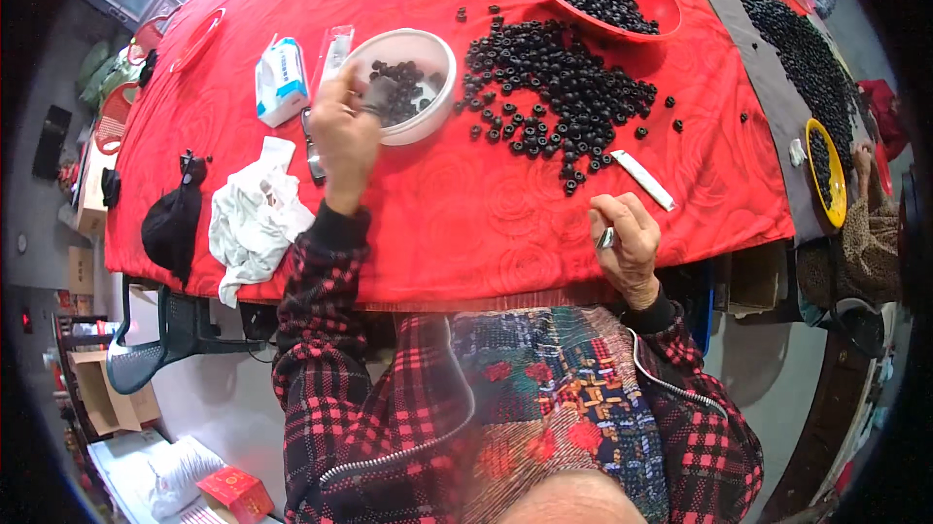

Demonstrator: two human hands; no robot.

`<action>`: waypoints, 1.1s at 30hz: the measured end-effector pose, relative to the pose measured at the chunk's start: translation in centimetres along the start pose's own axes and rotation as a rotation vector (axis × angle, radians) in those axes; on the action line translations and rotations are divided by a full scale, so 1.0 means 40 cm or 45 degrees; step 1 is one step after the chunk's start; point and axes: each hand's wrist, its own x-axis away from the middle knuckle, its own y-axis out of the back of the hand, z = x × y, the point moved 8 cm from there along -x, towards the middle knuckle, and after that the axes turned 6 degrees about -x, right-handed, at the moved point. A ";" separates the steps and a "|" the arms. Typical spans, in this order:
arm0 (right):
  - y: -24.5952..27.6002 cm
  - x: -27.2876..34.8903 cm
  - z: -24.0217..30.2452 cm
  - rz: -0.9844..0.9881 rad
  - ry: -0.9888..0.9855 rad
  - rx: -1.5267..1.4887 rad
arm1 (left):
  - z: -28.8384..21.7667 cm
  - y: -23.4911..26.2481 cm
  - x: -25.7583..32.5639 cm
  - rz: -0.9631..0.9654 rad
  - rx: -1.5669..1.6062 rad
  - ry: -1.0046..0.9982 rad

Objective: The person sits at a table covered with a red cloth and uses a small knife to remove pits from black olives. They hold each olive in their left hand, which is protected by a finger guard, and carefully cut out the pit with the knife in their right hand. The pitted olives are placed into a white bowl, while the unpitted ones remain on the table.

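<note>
My left hand (348, 143) hovers at the near-left rim of a white plastic tub (445, 114), its fingers smeared by motion. A blurred dark shape shows beside the fingertips; I cannot tell whether they hold it. Small round black pieces (397, 108) lie in the tub. My right hand (630, 240) is closed around a small tool with a silvery end (606, 238), above the near side of the table. Beyond that hand spreads a loose heap of black ring-like pieces (559, 87). A slim white stick-like object (643, 180) lies between the heap and my right hand.
A red basin (671, 14) of black pieces stands behind the heap. On the red tablecloth (466, 252), a blue-and-white box (282, 82), white cloth (255, 218) and black cap-like item (173, 230) lie leftward. At right, another person's hand (862, 159) is near a yellow basin (814, 135).
</note>
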 end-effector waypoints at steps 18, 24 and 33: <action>-0.041 0.035 -0.071 0.174 -0.085 0.124 | -0.140 -0.356 0.250 0.777 -0.074 -0.602; -0.045 0.036 -0.071 0.193 -0.081 0.189 | -0.136 -0.263 0.296 0.780 0.005 -0.462; -0.051 0.040 -0.061 0.198 -0.025 0.275 | -0.075 -0.156 0.280 0.592 -0.038 -0.314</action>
